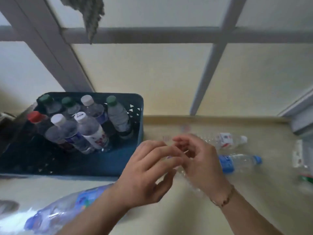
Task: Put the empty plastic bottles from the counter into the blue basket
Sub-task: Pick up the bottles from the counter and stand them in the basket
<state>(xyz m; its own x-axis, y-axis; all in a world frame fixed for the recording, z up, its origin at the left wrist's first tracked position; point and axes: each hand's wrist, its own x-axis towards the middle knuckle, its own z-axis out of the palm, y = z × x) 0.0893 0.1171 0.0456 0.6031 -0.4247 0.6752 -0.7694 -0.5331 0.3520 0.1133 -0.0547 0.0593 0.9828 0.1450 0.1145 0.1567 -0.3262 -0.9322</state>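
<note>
A clear crushed bottle [188,173] sits between both hands above the desk [254,200], just right of the blue basket [108,160]; blur hides most of its outline. The left hand [149,173] curls its fingers over the bottle's left side, and the right hand [198,160] closes over its top and right side, a thin bracelet [223,197] on that wrist. Whether either grip is firmly clamped I cannot tell.

The basket stands against the back edge of the desk, its right wall just beside the left hand. Upright capped bottles [88,126] fill its rear half, packed touching; the front half shows bare dark floor.

Right of the hands two more bottles lie on their sides, caps pointing right: a white-capped bottle [232,139] nearer the wall and a blue-capped bottle [240,161] in front of it, close but apart. At the far right edge a blurred bottle with a white label [299,158] lies. A large blue-labelled bottle [55,214] lies along the near left, in front of the basket. Open desk remains at the near right.
</note>
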